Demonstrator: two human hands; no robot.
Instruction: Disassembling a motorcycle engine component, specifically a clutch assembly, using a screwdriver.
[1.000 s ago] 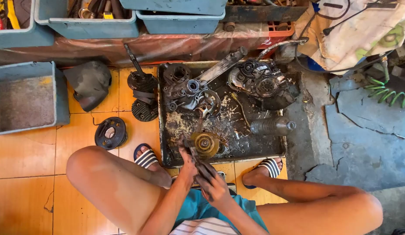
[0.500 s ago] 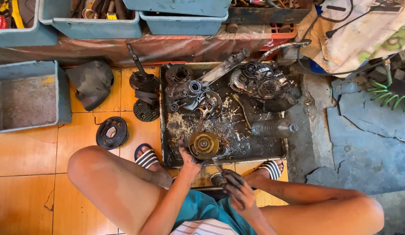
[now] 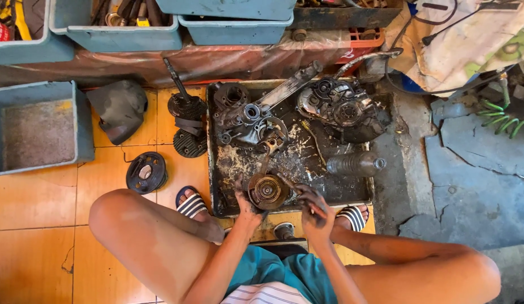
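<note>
An empty grey bin [image 3: 39, 126] is seen at far left; bins [image 3: 118, 25] of tools stand along the far edge. The tray [image 3: 217, 186] holds engine parts, a casing [image 3: 338, 107] and a bottle [image 3: 355, 164]. The rotor [image 3: 266, 191] lies at the tray's near edge, steadied by the left hand [image 3: 245, 205]. It is judged heavy, stiff and greasy; the rim is best gripped. The right hand [image 3: 312, 205] is closed on a thin tool [image 3: 287, 183].

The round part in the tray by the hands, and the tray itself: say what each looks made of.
Round part: looks like metal, brassy-brown with a dull, greasy sheen and a dark hub; the left hand touches its edge. Tray: probably sheet metal, thin upturned rim, coated black with oily grime and pale scraped patches. The exact metal cannot be told.
</note>
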